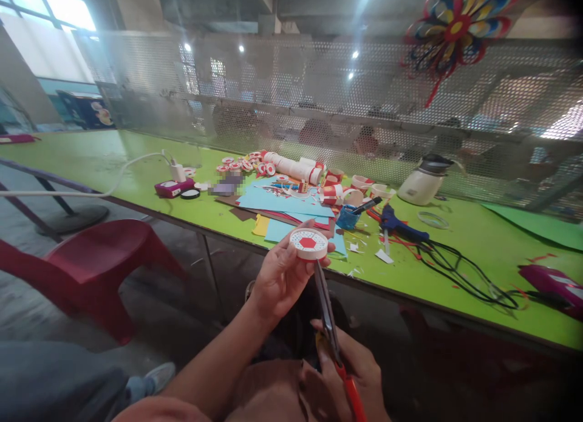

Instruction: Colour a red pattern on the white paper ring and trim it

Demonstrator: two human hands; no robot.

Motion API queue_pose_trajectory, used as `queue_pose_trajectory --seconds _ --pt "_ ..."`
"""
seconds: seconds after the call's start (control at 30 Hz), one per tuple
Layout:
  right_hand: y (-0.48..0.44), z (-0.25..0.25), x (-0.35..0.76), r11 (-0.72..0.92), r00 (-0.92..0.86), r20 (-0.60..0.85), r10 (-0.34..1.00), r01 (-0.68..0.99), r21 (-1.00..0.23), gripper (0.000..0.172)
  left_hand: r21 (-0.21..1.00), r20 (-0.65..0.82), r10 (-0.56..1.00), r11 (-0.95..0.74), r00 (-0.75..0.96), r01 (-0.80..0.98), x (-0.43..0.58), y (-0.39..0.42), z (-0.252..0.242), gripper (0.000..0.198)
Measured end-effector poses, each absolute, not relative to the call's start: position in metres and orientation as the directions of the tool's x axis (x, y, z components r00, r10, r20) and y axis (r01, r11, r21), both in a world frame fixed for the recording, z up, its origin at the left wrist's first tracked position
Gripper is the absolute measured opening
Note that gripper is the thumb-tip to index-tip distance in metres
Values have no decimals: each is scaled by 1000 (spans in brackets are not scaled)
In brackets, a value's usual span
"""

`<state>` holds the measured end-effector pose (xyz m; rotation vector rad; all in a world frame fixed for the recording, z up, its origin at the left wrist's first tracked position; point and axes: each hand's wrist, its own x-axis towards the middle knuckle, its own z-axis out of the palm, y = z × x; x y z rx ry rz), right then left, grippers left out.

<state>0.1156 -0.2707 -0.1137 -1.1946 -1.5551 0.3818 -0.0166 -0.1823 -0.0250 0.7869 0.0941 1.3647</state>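
Above my lap, near the table's front edge, my left hand [282, 276] grips a round white disc [308, 244] by its rim. The disc's top carries a red hexagon in the middle with small blue marks around it, and a red band shows at its lower edge. My right hand [348, 367] is wrapped round a pair of scissors [330, 316] with red-orange handles. The blades point up and away from me, and their tips meet the underside of the disc's rim. Whether the tips cut into the disc, I cannot tell.
On the green table [464, 258] lie blue paper sheets [277, 197], white-and-red paper cups [332, 194], a blue glue gun [403, 224] with a black cord, a blue pen holder [348, 217] and a white kettle [421, 182]. A red chair [104, 252] stands left. Perforated mesh [291, 88] runs behind.
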Motion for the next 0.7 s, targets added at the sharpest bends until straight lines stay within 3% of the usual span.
queue_pose_trajectory --seconds 0.7 --pt "-270 -113 116 505 56 611 789 507 -699 24 537 361 900 13 244 -844 -17 -182 -26 61"
